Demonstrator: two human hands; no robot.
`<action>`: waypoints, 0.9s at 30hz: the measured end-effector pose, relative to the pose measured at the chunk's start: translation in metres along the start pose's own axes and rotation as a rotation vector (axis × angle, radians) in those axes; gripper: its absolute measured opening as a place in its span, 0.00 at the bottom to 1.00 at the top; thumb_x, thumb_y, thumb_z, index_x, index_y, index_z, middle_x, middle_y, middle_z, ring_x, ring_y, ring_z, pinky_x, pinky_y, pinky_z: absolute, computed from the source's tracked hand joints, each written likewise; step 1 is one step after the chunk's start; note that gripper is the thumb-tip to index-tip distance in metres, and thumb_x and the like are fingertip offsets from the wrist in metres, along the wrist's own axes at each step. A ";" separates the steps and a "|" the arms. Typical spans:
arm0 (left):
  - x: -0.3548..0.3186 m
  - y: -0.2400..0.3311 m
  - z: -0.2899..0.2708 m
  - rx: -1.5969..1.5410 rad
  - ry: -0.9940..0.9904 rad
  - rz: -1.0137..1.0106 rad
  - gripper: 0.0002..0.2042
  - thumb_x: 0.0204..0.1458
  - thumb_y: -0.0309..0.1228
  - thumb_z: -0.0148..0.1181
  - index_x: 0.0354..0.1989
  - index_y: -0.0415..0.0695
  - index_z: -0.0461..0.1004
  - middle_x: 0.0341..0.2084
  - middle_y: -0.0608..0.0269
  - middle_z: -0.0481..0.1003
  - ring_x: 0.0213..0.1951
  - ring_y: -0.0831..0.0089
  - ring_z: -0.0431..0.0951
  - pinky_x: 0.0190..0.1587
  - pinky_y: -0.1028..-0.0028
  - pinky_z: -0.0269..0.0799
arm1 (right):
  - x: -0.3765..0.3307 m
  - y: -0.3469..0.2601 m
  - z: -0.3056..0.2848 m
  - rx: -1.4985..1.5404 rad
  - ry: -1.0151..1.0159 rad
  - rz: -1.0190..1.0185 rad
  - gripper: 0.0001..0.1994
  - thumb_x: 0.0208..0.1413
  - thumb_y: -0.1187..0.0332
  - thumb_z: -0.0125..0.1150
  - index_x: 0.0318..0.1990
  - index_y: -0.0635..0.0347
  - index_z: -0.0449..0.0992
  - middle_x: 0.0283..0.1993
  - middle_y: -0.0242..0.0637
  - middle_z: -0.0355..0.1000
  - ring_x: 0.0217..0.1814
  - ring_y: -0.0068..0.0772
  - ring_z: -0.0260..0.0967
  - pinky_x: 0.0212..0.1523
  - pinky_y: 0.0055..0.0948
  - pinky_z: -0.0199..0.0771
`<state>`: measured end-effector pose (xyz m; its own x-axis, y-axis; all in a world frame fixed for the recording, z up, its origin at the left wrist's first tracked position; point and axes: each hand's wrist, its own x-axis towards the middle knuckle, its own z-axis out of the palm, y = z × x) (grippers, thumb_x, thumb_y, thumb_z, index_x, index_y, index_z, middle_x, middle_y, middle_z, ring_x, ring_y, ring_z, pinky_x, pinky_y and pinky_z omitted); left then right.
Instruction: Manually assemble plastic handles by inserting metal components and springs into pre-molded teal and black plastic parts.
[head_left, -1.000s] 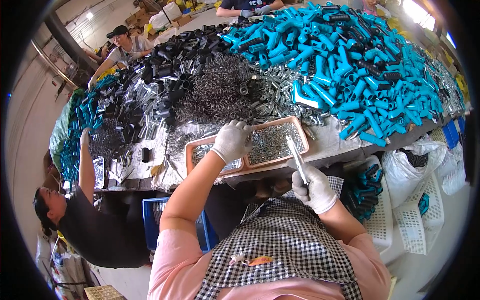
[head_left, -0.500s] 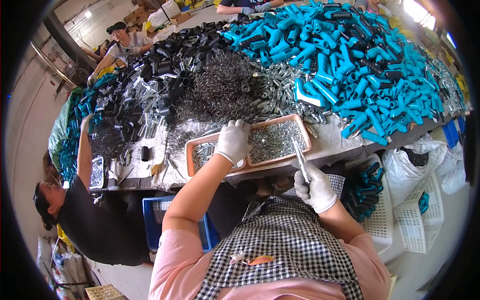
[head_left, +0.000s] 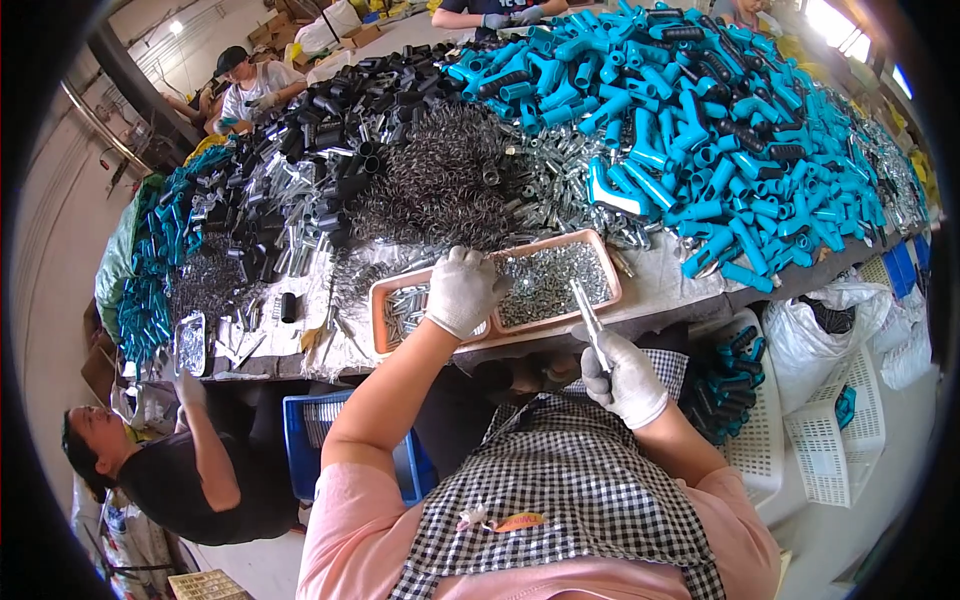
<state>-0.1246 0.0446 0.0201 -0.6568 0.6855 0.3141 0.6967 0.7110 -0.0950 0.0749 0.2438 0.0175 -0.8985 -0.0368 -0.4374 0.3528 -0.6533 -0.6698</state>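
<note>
My left hand (head_left: 463, 293), in a white glove, is above the inner ends of two shallow pinkish trays. Its fingers are curled; anything between the fingertips is hidden. The left tray (head_left: 379, 318) holds silver metal pins or tubes. Many small shiny metal parts (head_left: 545, 283) fill the right tray (head_left: 612, 270). My right hand (head_left: 624, 380), also gloved, is closed around a slim silver metal rod-like piece (head_left: 588, 312). That piece points up and away, in front of the right tray's near corner.
Beyond the trays lie heaps of dark springs (head_left: 435, 180), black plastic parts (head_left: 335, 110) and teal pistol-shaped housings (head_left: 720, 150). A blue crate (head_left: 300, 440) stands below the table edge. White baskets (head_left: 825, 455) and a white sack (head_left: 815, 335) are at right. A co-worker (head_left: 190, 480) sits at left.
My left hand has shifted slightly left and nearer. The right hand, still with the metal piece, has moved slightly left. The co-worker at left has drawn an arm back from the table.
</note>
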 end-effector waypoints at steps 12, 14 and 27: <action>-0.005 0.020 -0.010 -0.265 -0.086 -0.218 0.12 0.50 0.38 0.60 0.32 0.41 0.76 0.33 0.52 0.77 0.39 0.55 0.78 0.40 0.60 0.76 | 0.004 -0.003 -0.006 -0.012 -0.005 -0.056 0.20 0.65 0.54 0.51 0.55 0.60 0.70 0.24 0.30 0.69 0.16 0.20 0.60 0.13 0.20 0.57; -0.006 0.022 -0.009 -0.323 -0.069 -0.224 0.10 0.49 0.35 0.61 0.30 0.41 0.75 0.33 0.52 0.77 0.37 0.54 0.78 0.38 0.59 0.76 | 0.012 -0.005 -0.007 -0.016 0.018 -0.098 0.17 0.64 0.58 0.54 0.54 0.60 0.70 0.26 0.30 0.69 0.18 0.19 0.62 0.15 0.20 0.60; -0.008 0.023 -0.010 -0.740 0.358 -0.003 0.04 0.43 0.22 0.61 0.28 0.41 0.74 0.29 0.53 0.76 0.31 0.51 0.78 0.34 0.59 0.74 | 0.090 -0.049 0.021 -0.574 0.112 -0.473 0.10 0.56 0.70 0.63 0.42 0.60 0.71 0.27 0.26 0.66 0.19 0.16 0.62 0.16 0.20 0.65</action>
<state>-0.1007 0.0536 0.0244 -0.6143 0.5031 0.6079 0.7874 0.3395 0.5146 -0.0290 0.2568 0.0236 -0.9670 0.2467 -0.0630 0.0439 -0.0823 -0.9956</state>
